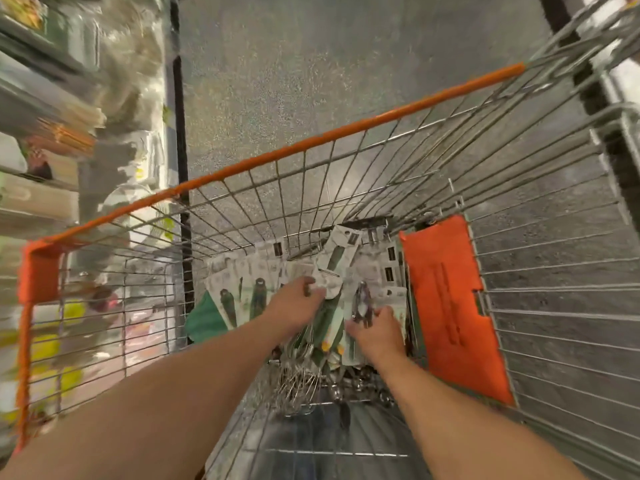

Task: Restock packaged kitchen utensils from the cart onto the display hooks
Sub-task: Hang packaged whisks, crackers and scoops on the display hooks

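Down below me, a wire cart with orange rim and an orange flap at its right fills the view, blurred shelves standing to its left. Inside at the far end lies a heap of packaged utensils on white cards, with wire whisks nearer me. I see my left hand, its grip pinching one raised card pack, while my right hand curls onto a pack just beside it.
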Demonstrator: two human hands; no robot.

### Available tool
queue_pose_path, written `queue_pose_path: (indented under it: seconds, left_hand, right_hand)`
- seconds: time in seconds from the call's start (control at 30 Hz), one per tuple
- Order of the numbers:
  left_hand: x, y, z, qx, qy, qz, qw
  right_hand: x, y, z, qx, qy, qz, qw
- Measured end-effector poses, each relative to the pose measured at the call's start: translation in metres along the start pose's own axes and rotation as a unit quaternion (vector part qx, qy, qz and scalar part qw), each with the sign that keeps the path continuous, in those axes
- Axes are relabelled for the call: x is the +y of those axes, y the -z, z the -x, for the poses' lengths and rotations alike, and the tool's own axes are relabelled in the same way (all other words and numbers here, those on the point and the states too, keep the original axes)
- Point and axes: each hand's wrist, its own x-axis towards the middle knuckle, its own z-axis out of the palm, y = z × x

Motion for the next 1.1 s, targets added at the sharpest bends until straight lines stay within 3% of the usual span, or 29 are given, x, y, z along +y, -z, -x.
queue_pose_path:
  seconds: [0.23,0.43,0.67,0.77,0.87,1.1]
  left_hand:
    - [0.023,-0.007,-0.031,-0.029,-0.046,-0.079,0.995]
    - [0.014,-0.024,-0.046,-0.025,-0.039,-0.168,0.985]
    - [0.013,-0.029,-0.048,0.016,-0.023,-0.174,0.984]
    - [0.009,-0.023,-0.042,0.051,-0.007,-0.082,0.995]
    - [-0.003,-0.015,-0.031,0.089,0.028,0.042,0.995]
    - [-0.04,-0.007,0.007,0.069,0.125,0.27,0.952]
  right_hand:
    - [0.003,-0.024,0.002,0.121,0.001,0.036,0.992]
    - [0.01,-0.014,-0.009,0.089,-0.024,0.004,0.996]
    - [0.014,-0.009,-0.005,0.064,-0.042,-0.028,0.997]
    - [0.022,0.006,-0.002,0.051,-0.058,-0.123,0.989]
    - [0.033,0.019,0.002,0.031,-0.058,-0.123,0.99]
    - [0.029,0.031,0.027,-0.005,-0.051,-0.156,0.986]
